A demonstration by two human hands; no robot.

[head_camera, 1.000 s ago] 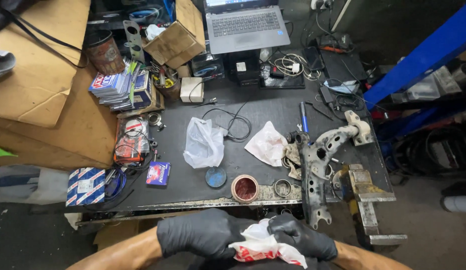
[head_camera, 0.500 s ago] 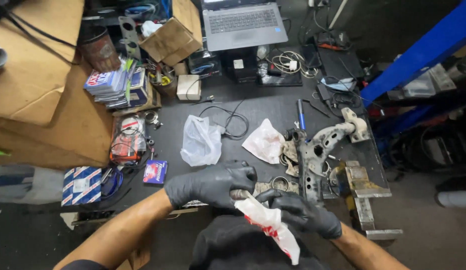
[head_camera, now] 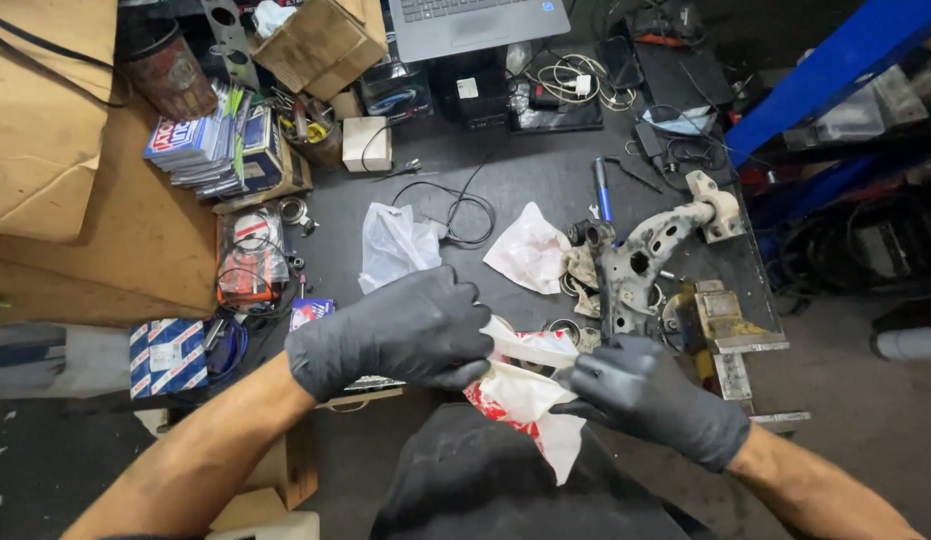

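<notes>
Both my hands wear black gloves and hold a white plastic bag with red print [head_camera: 526, 395] over the near edge of a dark workbench [head_camera: 506, 190]. My left hand [head_camera: 396, 330] grips the bag's upper left part from above. The bag's right side is pinched by my right hand [head_camera: 651, 395], and its lower end hangs down toward my lap. Just beyond my right hand lies a grey metal suspension part [head_camera: 646, 260] with a black tool standing in it.
A clear plastic bag [head_camera: 391, 245], a crumpled white cloth [head_camera: 531, 250] and a black cable [head_camera: 456, 215] lie mid-bench. A laptop [head_camera: 471, 20] and cardboard boxes [head_camera: 321, 40] stand at the back, stacked booklets [head_camera: 201, 150] at left, a blue frame [head_camera: 826, 70] at right.
My hands have risen from my lap to the bench edge with the bag. The left hand moved up and over the bag's top, and the camera view shifted closer to the bench.
</notes>
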